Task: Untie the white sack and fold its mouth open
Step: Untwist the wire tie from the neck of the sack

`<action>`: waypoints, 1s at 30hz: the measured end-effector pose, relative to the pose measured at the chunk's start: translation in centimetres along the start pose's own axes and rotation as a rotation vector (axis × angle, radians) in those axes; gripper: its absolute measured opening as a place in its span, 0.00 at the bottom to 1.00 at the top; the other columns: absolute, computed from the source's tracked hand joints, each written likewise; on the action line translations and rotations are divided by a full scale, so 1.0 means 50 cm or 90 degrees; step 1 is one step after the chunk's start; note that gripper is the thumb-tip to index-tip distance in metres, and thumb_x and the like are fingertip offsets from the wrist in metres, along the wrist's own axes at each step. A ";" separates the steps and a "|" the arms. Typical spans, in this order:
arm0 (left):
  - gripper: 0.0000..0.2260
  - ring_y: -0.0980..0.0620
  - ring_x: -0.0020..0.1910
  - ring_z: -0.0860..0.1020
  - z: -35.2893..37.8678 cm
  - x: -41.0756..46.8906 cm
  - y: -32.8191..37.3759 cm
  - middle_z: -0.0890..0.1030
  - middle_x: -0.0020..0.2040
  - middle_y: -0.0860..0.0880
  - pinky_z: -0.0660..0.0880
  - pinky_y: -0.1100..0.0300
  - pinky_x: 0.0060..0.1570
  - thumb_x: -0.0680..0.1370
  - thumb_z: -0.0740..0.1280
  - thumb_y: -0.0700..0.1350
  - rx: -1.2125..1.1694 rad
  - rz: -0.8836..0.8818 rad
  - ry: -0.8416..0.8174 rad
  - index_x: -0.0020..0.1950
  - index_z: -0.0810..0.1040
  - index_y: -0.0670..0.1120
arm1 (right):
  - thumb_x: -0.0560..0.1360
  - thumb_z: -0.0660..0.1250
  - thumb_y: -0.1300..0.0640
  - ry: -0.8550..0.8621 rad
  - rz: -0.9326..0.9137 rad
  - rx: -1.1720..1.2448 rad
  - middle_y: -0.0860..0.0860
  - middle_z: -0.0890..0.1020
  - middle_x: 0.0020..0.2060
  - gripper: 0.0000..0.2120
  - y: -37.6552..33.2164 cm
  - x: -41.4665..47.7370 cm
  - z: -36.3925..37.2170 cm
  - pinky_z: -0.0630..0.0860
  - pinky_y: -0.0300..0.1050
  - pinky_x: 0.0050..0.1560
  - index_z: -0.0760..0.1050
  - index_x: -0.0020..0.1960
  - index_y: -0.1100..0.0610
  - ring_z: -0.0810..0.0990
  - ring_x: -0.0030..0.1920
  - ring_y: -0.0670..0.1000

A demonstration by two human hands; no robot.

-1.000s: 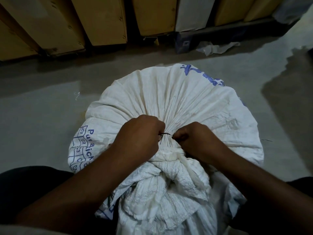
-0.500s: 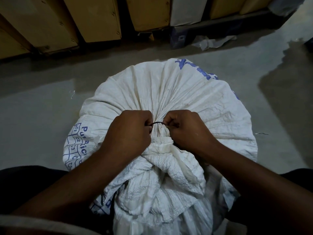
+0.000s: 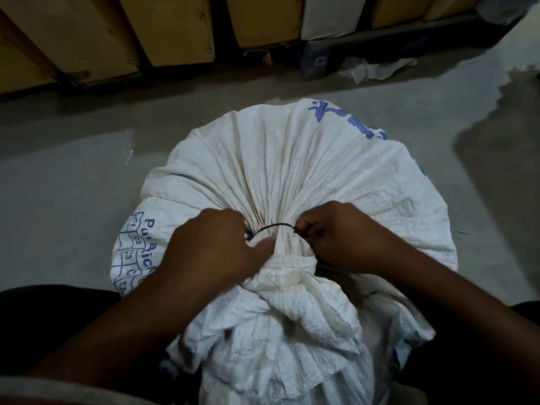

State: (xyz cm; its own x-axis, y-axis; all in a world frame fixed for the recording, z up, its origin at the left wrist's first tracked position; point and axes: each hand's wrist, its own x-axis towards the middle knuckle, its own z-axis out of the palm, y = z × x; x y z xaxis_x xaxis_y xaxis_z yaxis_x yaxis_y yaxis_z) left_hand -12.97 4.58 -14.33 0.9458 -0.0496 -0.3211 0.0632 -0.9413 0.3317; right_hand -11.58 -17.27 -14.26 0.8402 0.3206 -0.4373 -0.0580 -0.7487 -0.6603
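Two hands, fingers curled: your left hand [image 3: 213,247] and right hand [image 3: 336,238] pinch the black tie [image 3: 274,226] between them, drawn wider than a second ago. White sack [image 3: 292,159] under your fingertips, neck still cinched; untying unfinished.

A white sack [image 3: 292,159], printed in blue with lettering at 1 o'clock and a grid of lettered squares at 9 o'clock, wears a thin black tie [image 3: 274,226] round its creased neck. The grey floor [image 3: 58,200] shows a darker patch [image 3: 496,156] at 3 o'clock. At 12 o'clock, tan boxes [image 3: 175,24] flank one white box [image 3: 330,16].
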 end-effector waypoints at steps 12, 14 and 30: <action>0.22 0.49 0.35 0.78 0.035 -0.021 0.033 0.74 0.31 0.52 0.65 0.55 0.34 0.77 0.64 0.64 -0.051 0.051 -0.003 0.31 0.68 0.50 | 0.73 0.76 0.63 0.126 -0.092 0.071 0.45 0.86 0.37 0.05 -0.021 0.023 0.039 0.76 0.37 0.42 0.85 0.42 0.53 0.84 0.40 0.42; 0.21 0.48 0.36 0.76 0.035 -0.015 0.029 0.71 0.31 0.53 0.63 0.55 0.36 0.78 0.63 0.61 -0.040 0.073 0.012 0.31 0.65 0.50 | 0.75 0.76 0.62 0.127 -0.069 0.122 0.45 0.87 0.37 0.06 -0.014 0.015 0.035 0.79 0.39 0.44 0.85 0.41 0.53 0.85 0.40 0.42; 0.10 0.52 0.37 0.75 0.033 -0.011 0.025 0.75 0.35 0.54 0.65 0.58 0.34 0.76 0.68 0.54 -0.156 0.120 0.054 0.39 0.73 0.52 | 0.79 0.72 0.55 0.378 -0.112 0.178 0.46 0.81 0.35 0.02 -0.015 0.023 0.122 0.77 0.45 0.37 0.79 0.49 0.50 0.82 0.36 0.45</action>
State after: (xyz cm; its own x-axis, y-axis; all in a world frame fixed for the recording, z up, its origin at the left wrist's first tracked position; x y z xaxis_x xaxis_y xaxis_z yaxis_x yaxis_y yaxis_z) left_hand -13.93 2.86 -15.22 0.9706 -0.1784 -0.1619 -0.0508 -0.8086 0.5861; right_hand -13.88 -12.77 -17.99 0.9989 -0.0085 0.0471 0.0361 -0.5115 -0.8585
